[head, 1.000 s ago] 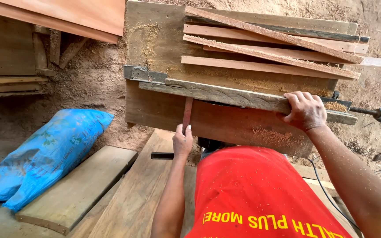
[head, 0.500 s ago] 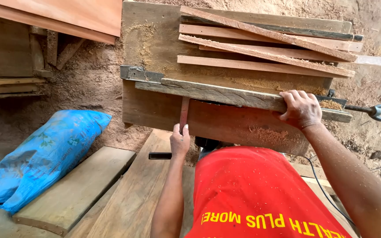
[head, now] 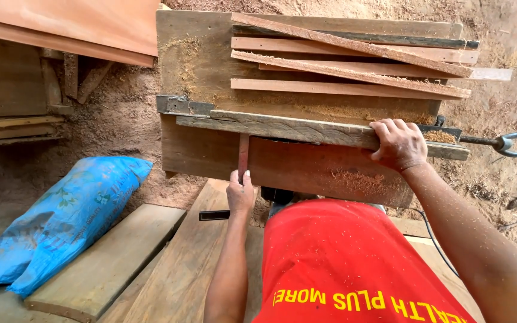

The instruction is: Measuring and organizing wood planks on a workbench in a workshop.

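Your left hand (head: pixel 240 192) is closed around the near end of a thin reddish wood strip (head: pixel 243 157), held upright-ish w/ its far end running under a long grey weathered plank (head: pixel 282 128). Your right hand (head: pixel 398 144) is clamped over that plank's right part, fingers curled over the far edge, thumb side toward you. The plank lies across a brown sawdust-covered wooden worktop (head: pixel 198 66), approx. left to right, w/ a grey metal bracket (head: pixel 182 105) at its left end. Just right of your right hand a metal rod w/ ring-shaped end (head: pixel 507 143) sticks out past the worktop edge. On the far part of the worktop sits a loose stack of thin wood slats (head: pixel 354 63), some crossed at angles. Left of you, a blue plastic sack (head: pixel 61 221) rests on the sawdust floor, partly over a flat pale board (head: pixel 115 263). Your red shirt (head: pixel 348 263) fills the bottom centre, flecked w/ sawdust.
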